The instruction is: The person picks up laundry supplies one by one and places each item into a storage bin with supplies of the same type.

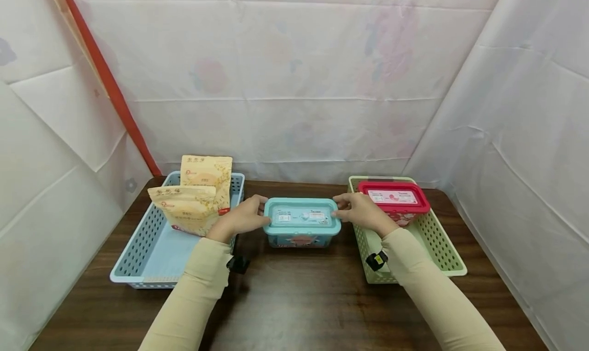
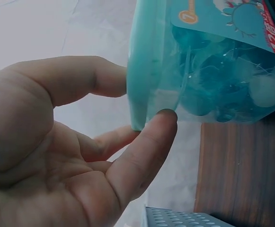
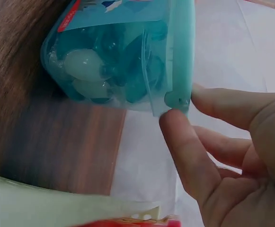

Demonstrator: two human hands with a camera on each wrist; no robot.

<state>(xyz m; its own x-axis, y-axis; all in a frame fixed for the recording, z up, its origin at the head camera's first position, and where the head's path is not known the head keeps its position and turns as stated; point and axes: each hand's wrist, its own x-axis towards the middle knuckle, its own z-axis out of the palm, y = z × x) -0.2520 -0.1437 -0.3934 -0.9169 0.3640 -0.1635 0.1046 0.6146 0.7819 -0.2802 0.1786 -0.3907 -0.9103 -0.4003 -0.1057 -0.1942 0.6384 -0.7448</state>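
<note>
A teal box with a teal lid (image 1: 301, 223) stands on the dark wooden table (image 1: 299, 300), midway between two baskets. My left hand (image 1: 244, 218) grips its left end and my right hand (image 1: 356, 213) grips its right end. In the left wrist view the left hand (image 2: 144, 99) pinches the lid rim of the box (image 2: 222, 71), thumb under the rim and a finger over it. In the right wrist view the right hand (image 3: 183, 105) pinches the rim of the box (image 3: 123, 56) the same way. Blue and white pods show through the clear wall.
A blue basket (image 1: 138, 259) at the left holds two upright beige pouches (image 1: 188, 207). A green basket (image 1: 442, 248) at the right holds a red-lidded box (image 1: 395, 200). White cloth hangs behind and at both sides. Bare tabletop lies in front of the teal box.
</note>
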